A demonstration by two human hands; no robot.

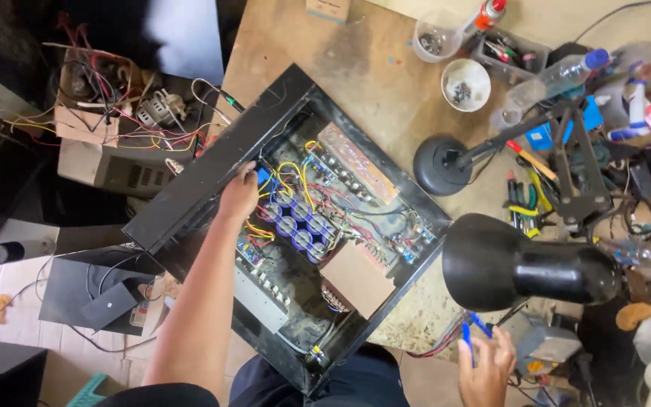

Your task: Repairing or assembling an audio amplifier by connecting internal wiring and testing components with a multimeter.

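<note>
An open black metal amplifier chassis (pixel 212 162) lies tilted on the wooden workbench, with coloured wires, circuit boards and a cluster of blue capacitors (pixel 301 224) inside. My left hand (pixel 238 193) rests on the chassis's left wall, fingers curled over its edge beside the yellow wires. At the bottom right, below the bench edge, my right hand (pixel 485 367) grips a small tool with blue handles (pixel 470 332), probably pliers or cutters.
A black desk lamp (pixel 525 268) on a jointed arm hangs over the bench's right side, its round base (pixel 438 164) near the chassis. Two plastic cups of small parts (pixel 466 84), bottles, screwdrivers and cables crowd the right. Wired electronics sit at left.
</note>
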